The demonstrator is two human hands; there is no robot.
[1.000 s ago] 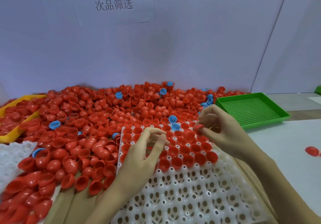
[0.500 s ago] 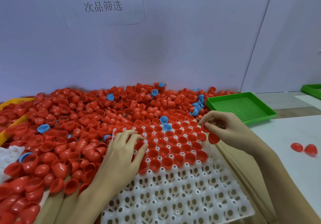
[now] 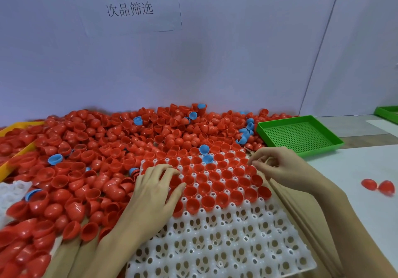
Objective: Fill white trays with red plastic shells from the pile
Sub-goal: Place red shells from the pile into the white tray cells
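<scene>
now the right hand (image 3: 286, 167) has lowered its pinched fingers to the white tray (image 3: 226, 245), shell unclear; left hand (image 3: 155, 191) stays spread flat on the red shells (image 3: 215, 183).

shell pile (image 3: 112, 152) behind and left of tray (image 3: 226, 245); basket (image 3: 299, 135) right.

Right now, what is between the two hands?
In the head view, between the left hand and right hand lies the white tray, its far rows filled with red shells, open side up.
</scene>
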